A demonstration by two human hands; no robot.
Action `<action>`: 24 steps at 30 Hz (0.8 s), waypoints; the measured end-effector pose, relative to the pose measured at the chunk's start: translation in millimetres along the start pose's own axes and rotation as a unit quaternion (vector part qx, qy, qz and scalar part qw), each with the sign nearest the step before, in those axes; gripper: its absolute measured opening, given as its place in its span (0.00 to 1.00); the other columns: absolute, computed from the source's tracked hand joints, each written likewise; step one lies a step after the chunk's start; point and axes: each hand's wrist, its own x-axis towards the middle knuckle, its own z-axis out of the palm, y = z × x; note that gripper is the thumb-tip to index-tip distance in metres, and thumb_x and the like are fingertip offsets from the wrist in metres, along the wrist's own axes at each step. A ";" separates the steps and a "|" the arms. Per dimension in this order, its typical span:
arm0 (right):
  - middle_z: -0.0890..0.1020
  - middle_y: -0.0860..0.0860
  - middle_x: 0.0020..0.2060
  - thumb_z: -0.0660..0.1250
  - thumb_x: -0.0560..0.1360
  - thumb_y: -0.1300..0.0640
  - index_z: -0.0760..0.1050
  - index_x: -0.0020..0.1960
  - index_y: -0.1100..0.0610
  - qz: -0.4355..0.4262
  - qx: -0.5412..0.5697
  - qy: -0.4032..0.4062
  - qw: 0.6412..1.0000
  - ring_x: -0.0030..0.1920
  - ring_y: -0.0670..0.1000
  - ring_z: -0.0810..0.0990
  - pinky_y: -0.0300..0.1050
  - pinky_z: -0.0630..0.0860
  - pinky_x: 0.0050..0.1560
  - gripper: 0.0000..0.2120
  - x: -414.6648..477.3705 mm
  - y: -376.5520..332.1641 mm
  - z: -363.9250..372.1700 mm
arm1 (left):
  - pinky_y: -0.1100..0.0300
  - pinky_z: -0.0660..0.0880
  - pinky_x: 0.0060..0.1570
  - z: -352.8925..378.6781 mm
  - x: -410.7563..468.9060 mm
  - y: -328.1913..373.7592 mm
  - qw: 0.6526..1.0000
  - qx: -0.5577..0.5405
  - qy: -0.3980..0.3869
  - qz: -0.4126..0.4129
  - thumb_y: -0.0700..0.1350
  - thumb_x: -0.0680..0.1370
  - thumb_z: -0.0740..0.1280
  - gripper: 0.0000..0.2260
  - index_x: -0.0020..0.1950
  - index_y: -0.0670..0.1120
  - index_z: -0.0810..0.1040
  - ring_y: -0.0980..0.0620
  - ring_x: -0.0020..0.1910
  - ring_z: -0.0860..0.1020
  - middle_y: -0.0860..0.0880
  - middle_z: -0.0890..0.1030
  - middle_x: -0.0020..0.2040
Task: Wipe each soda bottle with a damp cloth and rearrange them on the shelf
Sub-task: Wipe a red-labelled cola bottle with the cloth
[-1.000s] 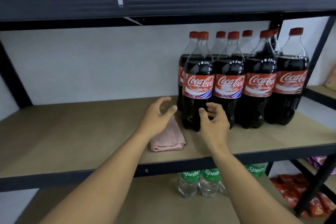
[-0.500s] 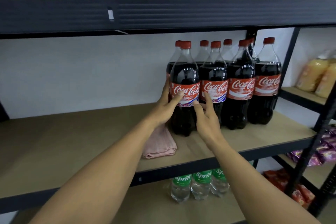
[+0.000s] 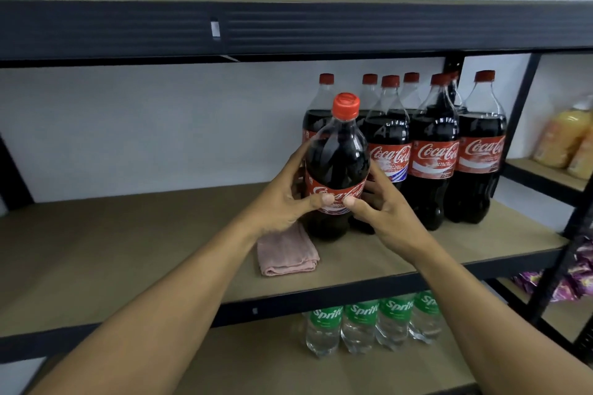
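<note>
Both hands hold one large cola bottle [image 3: 337, 157] with a red cap, tilted toward me at the front of the group. My left hand [image 3: 288, 199] grips its left side and my right hand [image 3: 378, 208] grips its right side, thumbs meeting on the red label. Several more cola bottles [image 3: 433, 151] stand upright in rows behind and to the right on the wooden shelf [image 3: 128, 244]. A folded pink cloth [image 3: 285, 253] lies flat on the shelf just below my left wrist, untouched.
The shelf's left half is bare board. A dark upper shelf beam [image 3: 288, 29] runs close above the caps. Sprite bottles [image 3: 362, 321] stand on the shelf below. Yellow bottles [image 3: 561, 138] and a black upright post [image 3: 519, 115] are at the right.
Both hands have closed round the front left cola bottle and pulled it forward and tilted it toward me, away from the group. The cloth has stayed where it lay.
</note>
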 end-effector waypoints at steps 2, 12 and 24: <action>0.73 0.44 0.76 0.76 0.75 0.38 0.57 0.81 0.31 -0.019 -0.010 -0.001 1.000 0.74 0.45 0.74 0.58 0.73 0.75 0.41 3.6 -6.1 4.8 | 0.50 0.72 0.73 -8.3 -4.4 5.4 1.000 0.007 0.009 -0.002 0.55 0.75 0.77 0.41 0.80 0.70 0.55 0.56 0.76 0.69 0.58 0.64 0.80; 0.73 0.43 0.76 0.76 0.74 0.39 0.58 0.82 0.35 -0.075 0.027 -0.070 0.994 0.74 0.44 0.73 0.59 0.74 0.74 0.42 34.9 -42.8 70.5 | 0.48 0.78 0.67 -80.0 -48.9 33.7 0.993 0.073 0.082 -0.033 0.58 0.73 0.77 0.42 0.79 0.70 0.55 0.53 0.73 0.72 0.56 0.69 0.76; 0.81 0.45 0.68 0.75 0.69 0.28 0.62 0.80 0.33 0.001 0.071 -0.133 0.989 0.64 0.46 0.82 0.56 0.77 0.70 0.43 51.9 -53.4 142.1 | 0.47 0.83 0.59 -136.7 -92.4 18.4 0.979 0.099 0.143 -0.105 0.71 0.69 0.73 0.45 0.81 0.62 0.60 0.53 0.69 0.77 0.54 0.75 0.73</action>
